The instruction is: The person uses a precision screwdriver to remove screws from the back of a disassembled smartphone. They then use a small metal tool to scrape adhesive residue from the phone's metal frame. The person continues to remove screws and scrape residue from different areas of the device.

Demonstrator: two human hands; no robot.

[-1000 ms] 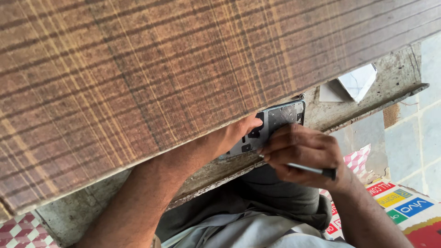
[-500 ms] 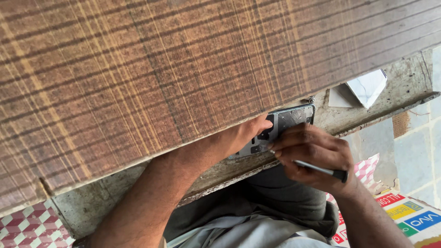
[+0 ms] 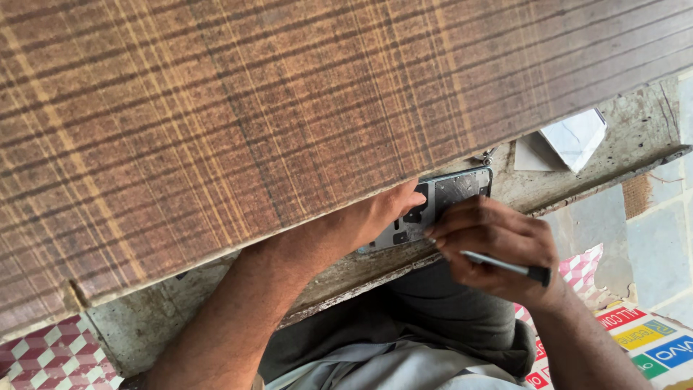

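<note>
A flat silver device with dark square cutouts, like an opened phone body (image 3: 442,204), lies on a worn grey ledge under a brown striped wooden panel (image 3: 238,123). My left hand (image 3: 390,213) reaches under the panel's edge and presses on the device's left side, thumb on top. My right hand (image 3: 491,242) hovers over the device's near edge, fingers curled around a thin grey pen-like tool with a dark end (image 3: 509,267). The tool's working tip is hidden behind my fingers.
A folded white paper (image 3: 570,137) sits on the ledge (image 3: 628,144) to the right. Below are my grey clothed lap (image 3: 433,339), a red and white checked mat (image 3: 50,354) and colourful printed sheets (image 3: 642,339) on a tiled floor.
The view has drifted slightly, so the device and hands sit a little higher and further right. Both hands keep the same hold on the device and tool.
</note>
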